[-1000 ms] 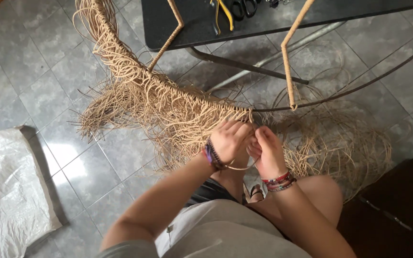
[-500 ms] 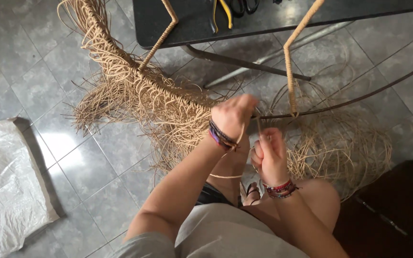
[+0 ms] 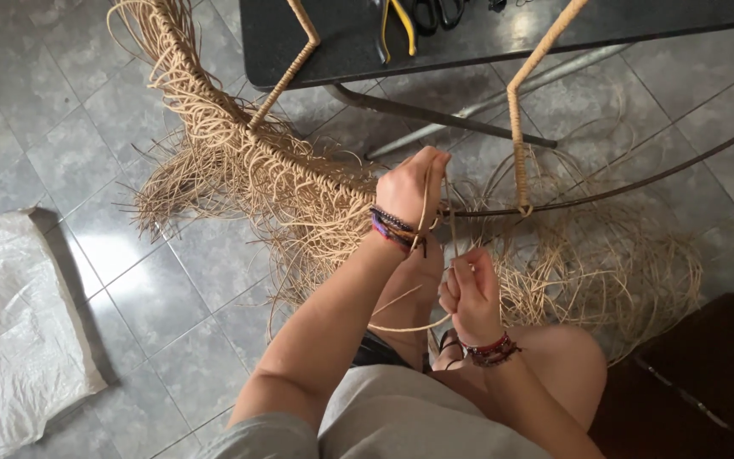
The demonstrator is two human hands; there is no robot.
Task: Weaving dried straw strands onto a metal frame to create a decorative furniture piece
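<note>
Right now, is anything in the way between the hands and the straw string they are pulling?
Nothing visible. The left hand grips the thin tan fibre strand up at the dark curved metal frame rod, and the right hand pinches the same strand lower down. Loose tan fibres hang behind, not between them.

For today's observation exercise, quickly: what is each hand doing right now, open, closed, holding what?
Left hand: closed, gripping a rattan strand at the metal frame rim.
Right hand: closed, pinching the same strand lower down.
</note>
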